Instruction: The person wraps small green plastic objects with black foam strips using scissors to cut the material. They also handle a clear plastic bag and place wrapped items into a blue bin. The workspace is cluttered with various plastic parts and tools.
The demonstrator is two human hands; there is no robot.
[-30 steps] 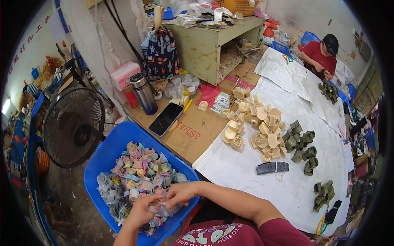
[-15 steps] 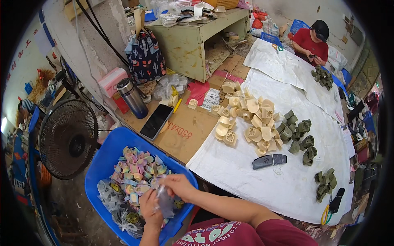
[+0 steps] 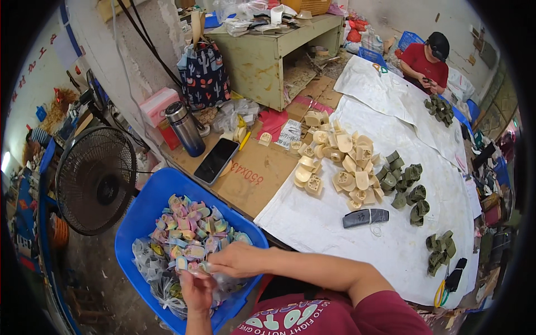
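Observation:
Both my hands are over a large blue plastic tub [image 3: 129,223]. My left hand [image 3: 196,291] has its fingers closed at the gathered top of a clear plastic bag [image 3: 228,283]. My right hand [image 3: 239,260] comes in from the right, fingertips pinched on the same bag close to the left. The bag hangs below my right hand, partly hidden by it; its contents are hard to make out. Around them in the tub lies a heap of small pastel multicoloured moulded pieces [image 3: 188,223]. Knotted clear bags [image 3: 148,265] with pieces inside fill its left side.
A white-covered table [image 3: 312,234] bears piles of cream heel-shaped pieces [image 3: 357,162] and olive-green pieces [image 3: 410,181]. Phone [image 3: 216,161] and steel flask [image 3: 185,129] stand on cardboard by the tub. A fan [image 3: 97,181] is at left. A co-worker [image 3: 427,67] sits at far right.
My hands have moved slightly down and left, lower over the tub. The bag has dropped from upright between them to beneath my right hand. The view has shifted a little.

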